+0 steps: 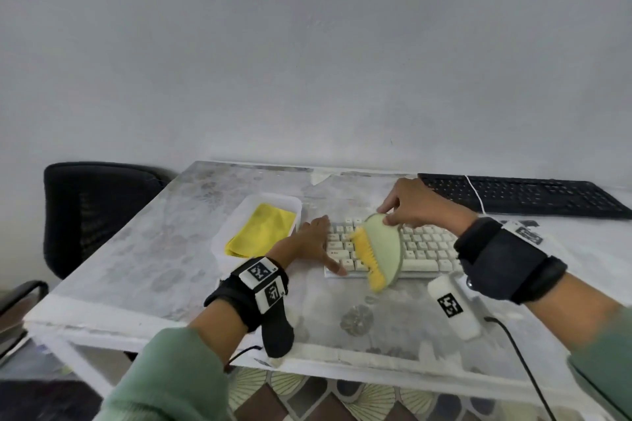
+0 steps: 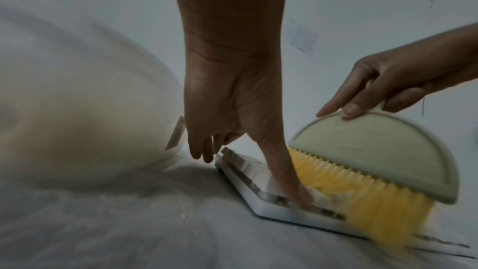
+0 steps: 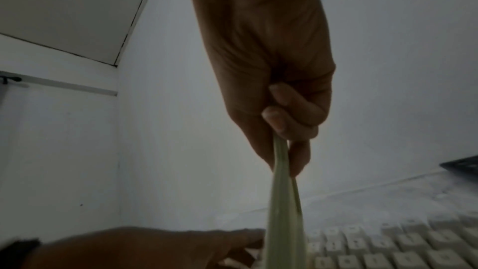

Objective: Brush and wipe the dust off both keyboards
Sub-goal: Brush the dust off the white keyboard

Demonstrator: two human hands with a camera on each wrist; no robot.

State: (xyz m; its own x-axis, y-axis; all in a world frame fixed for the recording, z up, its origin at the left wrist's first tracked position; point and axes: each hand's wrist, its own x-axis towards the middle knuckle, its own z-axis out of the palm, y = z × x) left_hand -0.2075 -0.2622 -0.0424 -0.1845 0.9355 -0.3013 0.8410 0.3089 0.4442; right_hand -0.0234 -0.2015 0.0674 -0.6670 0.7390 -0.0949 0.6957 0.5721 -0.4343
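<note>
A white keyboard (image 1: 424,248) lies in the middle of the table, also seen in the left wrist view as the white keyboard (image 2: 248,187) and in the right wrist view as the white keyboard (image 3: 401,244). My right hand (image 1: 413,205) pinches the curved top of a pale green half-round brush (image 1: 381,249) with yellow bristles (image 2: 367,201), which sweep over the keys at the keyboard's left part. My left hand (image 1: 313,243) rests spread on the keyboard's left end, thumb (image 2: 287,175) pressing its near corner. A black keyboard (image 1: 533,195) lies at the back right.
A white tray (image 1: 236,222) holding a folded yellow cloth (image 1: 263,231) sits left of the white keyboard. A thin white cable (image 1: 475,195) crosses the black keyboard. A black chair (image 1: 92,212) stands beyond the table's left edge. A black cable (image 1: 523,362) hangs off the front right.
</note>
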